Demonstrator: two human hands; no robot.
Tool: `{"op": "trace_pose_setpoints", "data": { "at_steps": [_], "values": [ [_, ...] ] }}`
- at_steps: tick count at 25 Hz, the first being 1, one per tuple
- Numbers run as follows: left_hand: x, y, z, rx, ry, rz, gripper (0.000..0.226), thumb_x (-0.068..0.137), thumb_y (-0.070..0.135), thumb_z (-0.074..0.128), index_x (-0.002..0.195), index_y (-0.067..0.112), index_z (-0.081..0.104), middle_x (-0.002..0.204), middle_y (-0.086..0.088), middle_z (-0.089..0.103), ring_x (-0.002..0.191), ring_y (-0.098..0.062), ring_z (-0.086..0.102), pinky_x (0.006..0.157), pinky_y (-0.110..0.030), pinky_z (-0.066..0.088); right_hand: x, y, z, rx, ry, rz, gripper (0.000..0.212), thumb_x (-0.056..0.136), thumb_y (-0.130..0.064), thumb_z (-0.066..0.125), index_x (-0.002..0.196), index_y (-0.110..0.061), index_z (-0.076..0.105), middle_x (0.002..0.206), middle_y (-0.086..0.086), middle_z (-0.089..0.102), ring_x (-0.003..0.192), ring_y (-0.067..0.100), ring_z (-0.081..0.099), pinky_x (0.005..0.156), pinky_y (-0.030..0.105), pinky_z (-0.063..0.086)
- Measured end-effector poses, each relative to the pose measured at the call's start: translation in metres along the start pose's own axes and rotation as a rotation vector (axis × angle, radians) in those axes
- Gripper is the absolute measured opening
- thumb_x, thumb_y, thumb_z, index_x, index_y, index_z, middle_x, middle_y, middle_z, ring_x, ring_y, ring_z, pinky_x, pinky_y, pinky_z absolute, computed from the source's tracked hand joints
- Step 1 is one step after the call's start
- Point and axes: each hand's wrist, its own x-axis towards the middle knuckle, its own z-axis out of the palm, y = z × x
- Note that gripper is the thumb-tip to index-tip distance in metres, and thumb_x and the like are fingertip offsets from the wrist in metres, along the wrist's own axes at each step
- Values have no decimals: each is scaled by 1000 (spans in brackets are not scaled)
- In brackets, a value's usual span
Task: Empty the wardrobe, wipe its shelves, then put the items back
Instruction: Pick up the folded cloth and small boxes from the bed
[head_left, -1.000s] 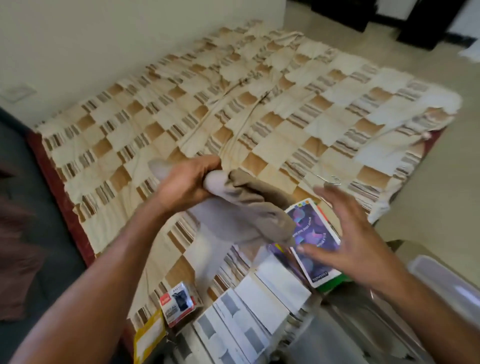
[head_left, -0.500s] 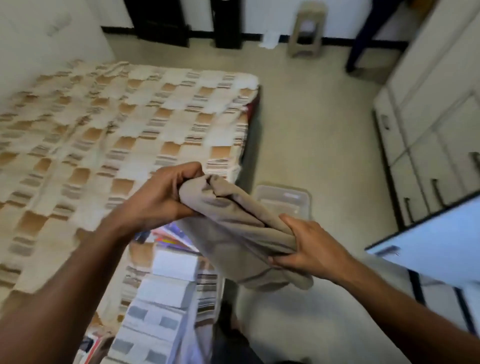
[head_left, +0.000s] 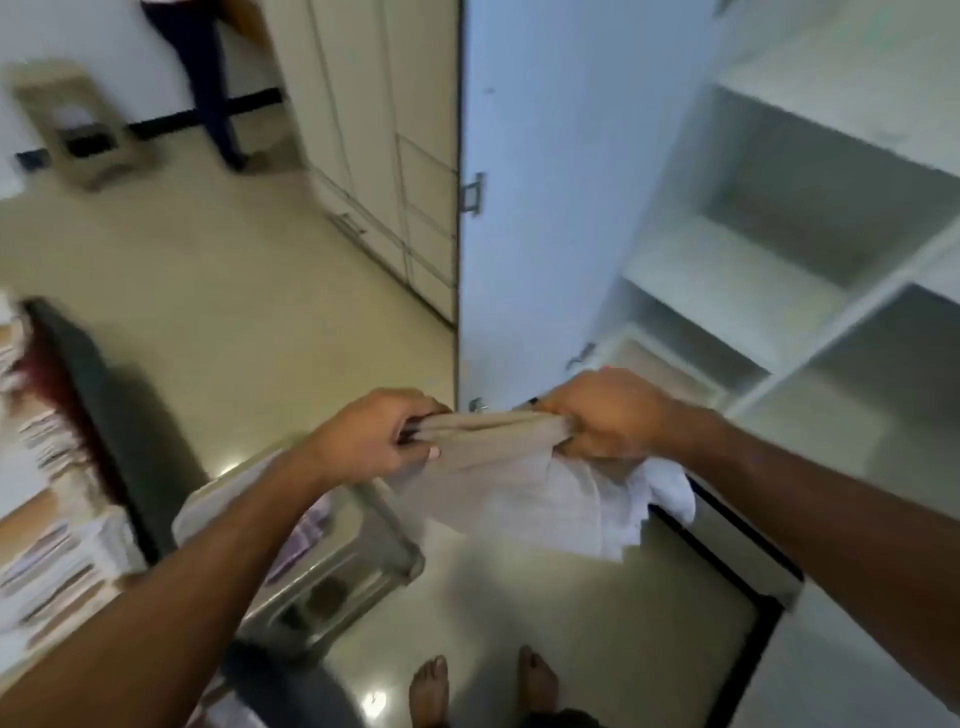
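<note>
The wardrobe (head_left: 779, 249) stands ahead and to the right with its door (head_left: 545, 182) swung wide, its edge facing the person; the shelves (head_left: 727, 270) inside show bare white boards. Open floor (head_left: 223, 291) lies to the left of the door. The left hand (head_left: 374, 441) and right hand (head_left: 608, 415) each grip one end of a beige cloth (head_left: 493, 467), fingers curled tight around its bunched top edge, the rest hanging down between them. A clear plastic bin (head_left: 322, 561) sits just below the left forearm, beside the bed (head_left: 47, 493) stacked with boxes. Bare feet (head_left: 431, 691) show at the bottom.
</note>
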Motion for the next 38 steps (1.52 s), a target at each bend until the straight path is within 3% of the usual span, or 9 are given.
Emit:
{"op": "trace_pose_setpoints", "data": {
  "at_steps": [2, 4, 8, 12, 18, 25, 28, 33, 38],
  "values": [
    [51, 26, -3, 183, 90, 158, 85, 66, 68, 69, 139, 28, 52, 119, 9, 61, 109, -13, 59, 89, -34, 51, -30, 27, -20, -16, 205, 166, 25, 83, -43, 62, 106, -34, 66, 100, -11, 71, 97, 17, 65, 77, 34, 50],
    [86, 46, 13, 400, 106, 266, 71, 71, 60, 72, 133, 28, 55, 119, 5, 65, 111, -21, 62, 85, -36, 51, -62, 38, -3, -40, 365, 327, 28, 84, -43, 55, 108, -35, 66, 104, -9, 71, 98, 21, 66, 75, 32, 49],
    [129, 74, 70, 542, -166, 370, 35, 82, 47, 70, 110, 29, 60, 114, 6, 69, 111, -23, 65, 82, -34, 49, -98, 27, 90, 246, 0, 556, 25, 80, -42, 60, 103, -33, 60, 103, -3, 69, 103, 26, 64, 83, 35, 48],
    [180, 121, 102, 533, -184, 429, 34, 84, 48, 70, 107, 25, 60, 113, 4, 69, 112, -23, 64, 85, -34, 48, -141, 70, 97, 352, 113, 806, 35, 76, -29, 65, 111, -34, 63, 108, -7, 71, 103, 22, 64, 83, 35, 50],
    [243, 215, 176, 551, -278, 558, 30, 86, 45, 71, 106, 25, 62, 111, 3, 71, 109, -22, 65, 81, -32, 47, -227, 140, 146, 570, 119, 976, 43, 66, -37, 63, 109, -30, 67, 103, -6, 70, 99, 18, 63, 87, 39, 51],
    [344, 300, 274, 600, -355, 582, 21, 88, 28, 67, 108, 26, 60, 109, 2, 70, 105, -24, 65, 85, -34, 45, -287, 249, 218, 745, 225, 1149, 27, 80, -19, 69, 106, -26, 69, 92, -14, 61, 93, 12, 63, 67, 17, 39],
    [379, 310, 309, 640, -424, 607, 25, 90, 27, 65, 114, 27, 60, 112, 1, 69, 106, -24, 65, 89, -34, 43, -295, 285, 245, 841, 150, 1134, 22, 81, -18, 72, 102, -24, 70, 89, -8, 63, 90, 13, 63, 61, 9, 37],
    [472, 336, 354, 649, -486, 642, 24, 92, 25, 58, 116, 23, 56, 116, -3, 68, 111, -28, 64, 94, -38, 42, -304, 384, 274, 922, 112, 1188, 21, 78, -14, 78, 98, -14, 71, 97, 1, 69, 96, 19, 65, 79, 25, 47],
    [573, 366, 407, 661, -523, 525, 28, 94, 24, 56, 122, 22, 58, 125, -5, 63, 120, -29, 59, 94, -40, 46, -291, 480, 302, 847, 23, 1308, 55, 89, -28, 73, 139, -13, 54, 140, 9, 54, 128, 26, 51, 106, 31, 40]
  ]
}}
